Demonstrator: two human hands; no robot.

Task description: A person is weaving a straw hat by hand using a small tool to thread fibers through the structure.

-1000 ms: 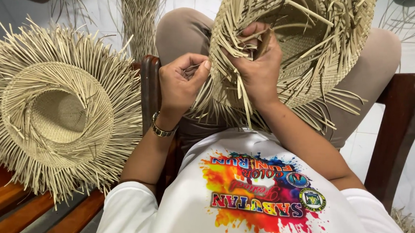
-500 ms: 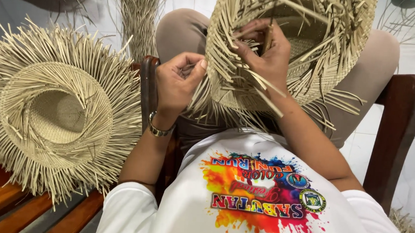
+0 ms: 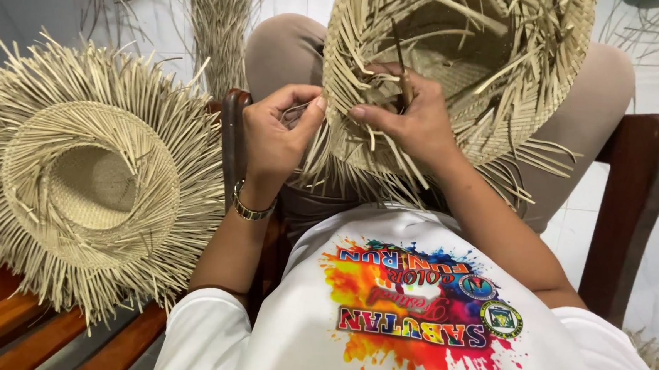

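Observation:
A half-woven straw hat point(image 3: 500, 73) rests upside down on my lap, with loose straw ends sticking out all around its brim. My left hand point(image 3: 275, 131) pinches the brim's near edge between thumb and fingers; a gold bracelet circles that wrist. My right hand point(image 3: 415, 118) grips the brim from inside, holding straw strands and a thin dark stick-like tool that points up from the fingers.
A second unfinished straw hat point(image 3: 90, 184) lies upside down on a wooden bench point(image 3: 3, 324) at my left. A bundle of loose straw point(image 3: 221, 23) hangs in front of my knees. Dark wooden chair arms point(image 3: 638, 199) stand on both sides. The floor is white tile.
The hat has turned slightly on my lap. My right hand slid lower along the brim toward my left hand, and the two now meet at the near edge.

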